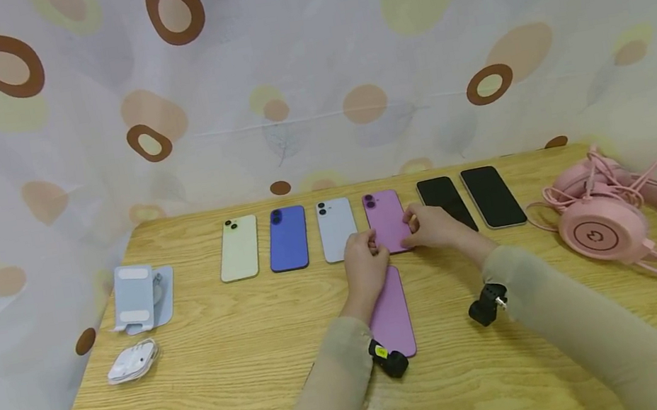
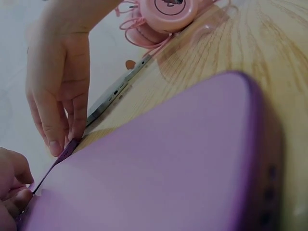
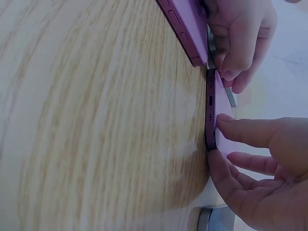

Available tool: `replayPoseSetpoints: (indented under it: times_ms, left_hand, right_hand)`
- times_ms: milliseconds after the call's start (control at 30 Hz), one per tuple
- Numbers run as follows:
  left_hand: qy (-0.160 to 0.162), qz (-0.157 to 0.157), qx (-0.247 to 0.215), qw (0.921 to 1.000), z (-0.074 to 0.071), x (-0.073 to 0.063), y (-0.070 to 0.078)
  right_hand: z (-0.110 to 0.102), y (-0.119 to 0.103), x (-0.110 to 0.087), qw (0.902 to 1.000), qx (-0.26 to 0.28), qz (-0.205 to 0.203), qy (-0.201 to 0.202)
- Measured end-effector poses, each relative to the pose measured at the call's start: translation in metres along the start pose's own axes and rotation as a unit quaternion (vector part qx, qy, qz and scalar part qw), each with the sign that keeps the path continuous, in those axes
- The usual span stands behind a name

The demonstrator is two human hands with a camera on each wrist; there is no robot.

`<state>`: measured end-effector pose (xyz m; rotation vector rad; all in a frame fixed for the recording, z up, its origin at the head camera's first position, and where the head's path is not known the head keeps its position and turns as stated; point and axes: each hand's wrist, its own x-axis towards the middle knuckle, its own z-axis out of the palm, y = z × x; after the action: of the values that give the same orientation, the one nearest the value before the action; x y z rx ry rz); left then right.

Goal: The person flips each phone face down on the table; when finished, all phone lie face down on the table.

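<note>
A pink phone (image 1: pixel 386 217) lies back up in the row, its cameras at the far end. At its near right corner my right hand (image 1: pixel 435 225) pinches the edge, thumb (image 3: pixel 236 130) on the back and a finger against the corner. My left hand (image 1: pixel 365 264) holds the near left corner with bent fingers. Under the left wrist lies a second pink phone (image 1: pixel 394 316), partly hidden by that hand and forearm. In the left wrist view this second phone (image 2: pixel 159 163) fills the foreground.
To the left in the row are a white phone (image 1: pixel 337 225), a blue phone (image 1: pixel 288 240) and a pale yellow phone (image 1: pixel 239 249). Two black-screened phones (image 1: pixel 493 197) lie right. Pink headphones (image 1: pixel 605 225) sit far right; a phone stand (image 1: pixel 134 297) and coiled white cable (image 1: pixel 132 361) left.
</note>
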<state>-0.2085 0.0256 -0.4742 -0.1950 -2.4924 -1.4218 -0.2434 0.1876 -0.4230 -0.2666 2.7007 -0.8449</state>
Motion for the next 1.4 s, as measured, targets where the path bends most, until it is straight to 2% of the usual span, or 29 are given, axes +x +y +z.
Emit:
replayPoseSetpoints:
  times_ms: [167, 267, 433, 533, 633, 733, 900, 1167, 1400]
  left_hand:
    - [0.0, -0.005, -0.005, 1.0, 0.0, 0.001, 0.001]
    - [-0.011, -0.016, -0.011, 0.9998, -0.001, 0.001, 0.004]
    - [-0.058, -0.008, -0.01, 0.9982, -0.002, 0.003, 0.018]
    - [-0.093, -0.006, -0.043, 0.9947, 0.003, 0.005, 0.03]
    - [-0.123, -0.022, -0.087, 0.9884, 0.016, 0.007, 0.04]
    - [-0.144, -0.041, -0.116, 0.9818, 0.035, 0.008, 0.047]
    - [-0.142, -0.053, -0.138, 0.9787, 0.065, 0.005, 0.048]
    - [-0.149, -0.012, -0.061, 0.9869, 0.069, 0.0, 0.046]
    - [-0.158, -0.005, -0.039, 0.9866, 0.07, 0.0, 0.044]
  right_hand:
    - [-0.003, -0.002, -0.005, 1.0, -0.001, -0.001, -0.001]
    - [-0.009, 0.001, -0.008, 1.0, -0.005, -0.003, 0.002]
    - [-0.027, 0.016, -0.017, 0.9987, -0.039, -0.01, 0.031]
    - [-0.038, 0.029, -0.024, 0.9973, -0.061, -0.001, 0.041]
    - [-0.043, 0.041, -0.028, 0.9958, -0.079, 0.02, 0.04]
    - [-0.046, 0.052, -0.032, 0.9945, -0.092, 0.033, 0.038]
    - [-0.049, 0.062, -0.036, 0.9921, -0.105, 0.056, 0.041]
    - [-0.048, 0.057, -0.037, 0.9909, -0.116, 0.062, 0.029]
    - [-0.045, 0.056, -0.039, 0.9928, -0.063, 0.087, 0.052]
